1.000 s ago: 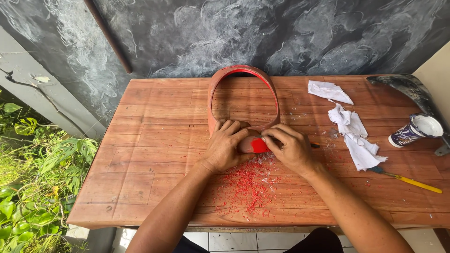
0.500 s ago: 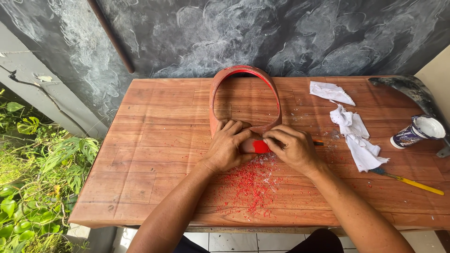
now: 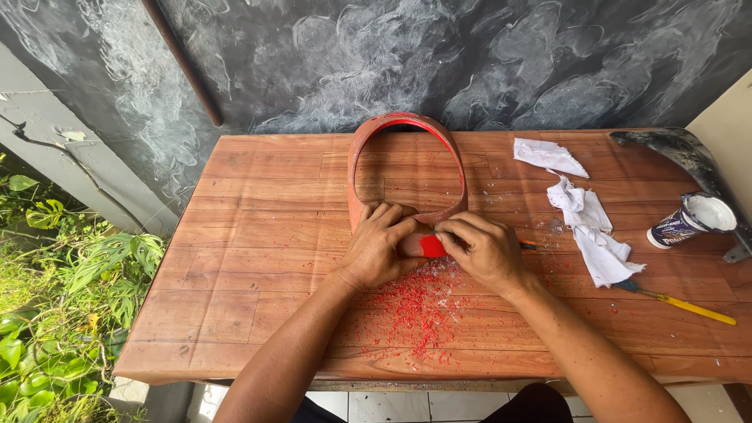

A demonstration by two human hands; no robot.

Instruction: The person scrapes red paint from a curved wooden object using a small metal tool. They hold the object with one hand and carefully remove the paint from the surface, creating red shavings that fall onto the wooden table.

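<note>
Left hand: the left hand (image 3: 380,247) is clamped on the near end of the red ring-shaped plastic part (image 3: 407,168), fingers curled over its lower rim, pressing it onto the desk (image 3: 251,235).
Right hand: the right hand (image 3: 486,251) is closed round a thin tool (image 3: 529,246) whose dark shaft sticks out past the knuckles; its tip is hidden under the fingers, at the bright red spot between both hands.
Red part: lies flat, its loop stretching away from the hands toward the dark wall (image 3: 470,63); its near edge sits between the two thumbs.
Shavings: red flakes (image 3: 415,313) are strewn on the desk just below the hands, toward the person.
Beside the right hand: crumpled white rags (image 3: 587,223), further out a yellow-handled tool (image 3: 681,303) and a small open tin (image 3: 693,219), all well apart from the work.
Risk, slip: the hands are touching, so I judge a tool that skids off the curved plastic could run into the left thumb.
Risk, part: too much pressure may gouge or crack the thin rim.
Risk, footing: loose flakes under the part could let it slide.
</note>
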